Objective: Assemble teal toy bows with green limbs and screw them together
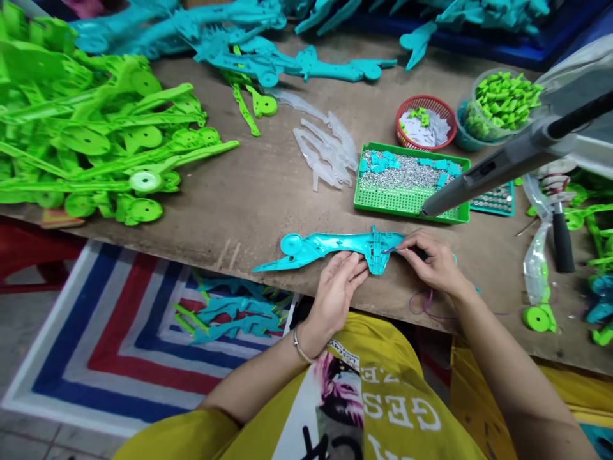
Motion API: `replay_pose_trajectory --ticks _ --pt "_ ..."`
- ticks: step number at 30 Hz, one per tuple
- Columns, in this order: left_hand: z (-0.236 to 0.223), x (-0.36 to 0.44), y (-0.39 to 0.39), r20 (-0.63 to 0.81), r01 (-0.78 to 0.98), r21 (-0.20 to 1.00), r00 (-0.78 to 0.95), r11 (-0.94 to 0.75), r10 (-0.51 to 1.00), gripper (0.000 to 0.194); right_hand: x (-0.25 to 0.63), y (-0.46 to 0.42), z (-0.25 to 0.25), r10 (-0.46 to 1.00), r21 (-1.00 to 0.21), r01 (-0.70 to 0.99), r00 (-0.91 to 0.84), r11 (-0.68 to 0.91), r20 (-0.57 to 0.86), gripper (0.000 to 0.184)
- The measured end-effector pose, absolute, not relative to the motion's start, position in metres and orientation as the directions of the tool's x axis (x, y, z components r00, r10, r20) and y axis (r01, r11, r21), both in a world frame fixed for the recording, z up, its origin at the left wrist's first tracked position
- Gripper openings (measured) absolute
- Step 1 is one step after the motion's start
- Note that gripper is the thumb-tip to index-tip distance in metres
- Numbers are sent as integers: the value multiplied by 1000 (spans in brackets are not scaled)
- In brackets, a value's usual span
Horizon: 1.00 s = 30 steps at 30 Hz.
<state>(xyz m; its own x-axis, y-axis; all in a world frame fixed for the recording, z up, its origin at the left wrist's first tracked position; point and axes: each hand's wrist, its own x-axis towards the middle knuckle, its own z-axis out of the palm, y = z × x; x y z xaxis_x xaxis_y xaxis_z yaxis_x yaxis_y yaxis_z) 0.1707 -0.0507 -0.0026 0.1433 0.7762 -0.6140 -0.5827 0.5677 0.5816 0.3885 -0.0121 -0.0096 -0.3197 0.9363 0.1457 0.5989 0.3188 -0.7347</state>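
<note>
Head view: teal shell (330, 243) on table (268, 204), inner side exposed. Left hand (339, 287) half-curled, gripping shell's near edge; right hand (433, 259) pinching thin dark item (390, 250) at slotted section. Work apparently partway: shell uncovered, wire (443, 318) trailing loose.

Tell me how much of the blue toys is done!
Mat pieces, blue with green, may be done. The left hand touches a blue piece, its inside showing; the right hand pinches a wire there. Left, I'd guess: covering that, using the green pile.
</note>
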Motion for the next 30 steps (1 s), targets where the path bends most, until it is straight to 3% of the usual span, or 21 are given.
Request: replay_pose_trajectory --ticks 10,19,30 --pt "6 180 -34 -616 -551 550 241 628 750 35 391 -18 -6 931 -748 559 -274 357 239 9" --pt "-2 184 -35 -583 -633 551 173 543 794 23 389 -19 -7 907 -720 556 -315 415 280 8" --pt "-2 177 -37 -613 -589 508 265 628 744 30 386 -18 -9 910 -752 518 -295 408 291 8"
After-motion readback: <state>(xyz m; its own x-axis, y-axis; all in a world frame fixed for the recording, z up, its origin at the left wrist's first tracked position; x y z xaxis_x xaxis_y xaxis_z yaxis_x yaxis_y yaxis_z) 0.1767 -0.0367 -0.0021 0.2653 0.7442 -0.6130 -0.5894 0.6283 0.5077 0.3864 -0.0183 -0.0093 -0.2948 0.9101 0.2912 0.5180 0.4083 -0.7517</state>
